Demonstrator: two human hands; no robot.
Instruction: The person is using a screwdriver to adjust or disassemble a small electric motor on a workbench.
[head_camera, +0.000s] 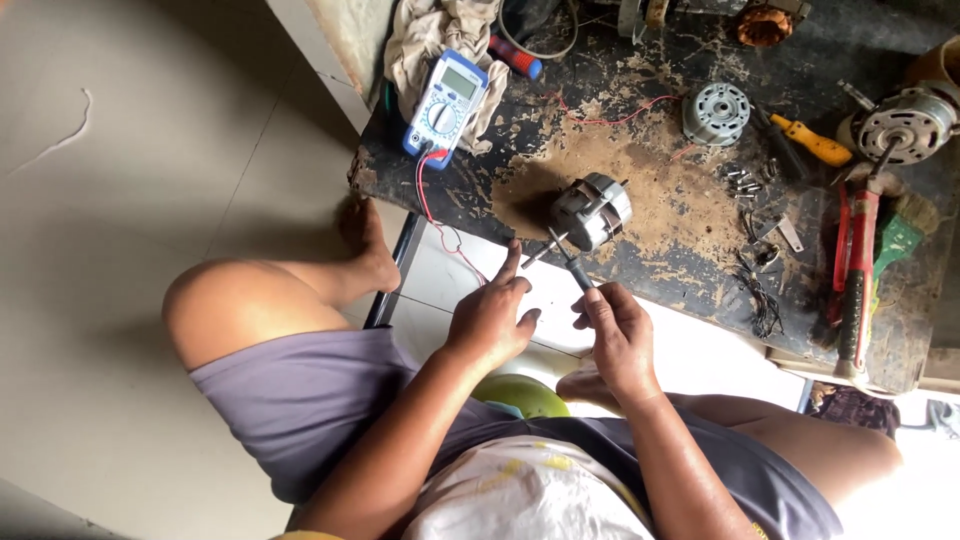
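A small grey electric motor (590, 210) with a protruding shaft stands near the front edge of a worn dark workbench (620, 270). My right hand (615, 335) is shut on a thin dark probe (568, 262) whose tip reaches the motor's lower left side. My left hand (492, 315) is just left of it, index finger stretched up toward the motor shaft, with a red wire (440, 225) running past it. That wire leads up to a blue and white multimeter (445, 102) lying on the bench's left end.
On the bench lie another motor housing (716, 112), a larger motor (908, 122), a yellow-handled tool (815, 143), red-handled pliers (855, 285), a green brush (895, 245), small screws (745, 182) and a rag (435, 35). My knees flank a green stool (520, 395).
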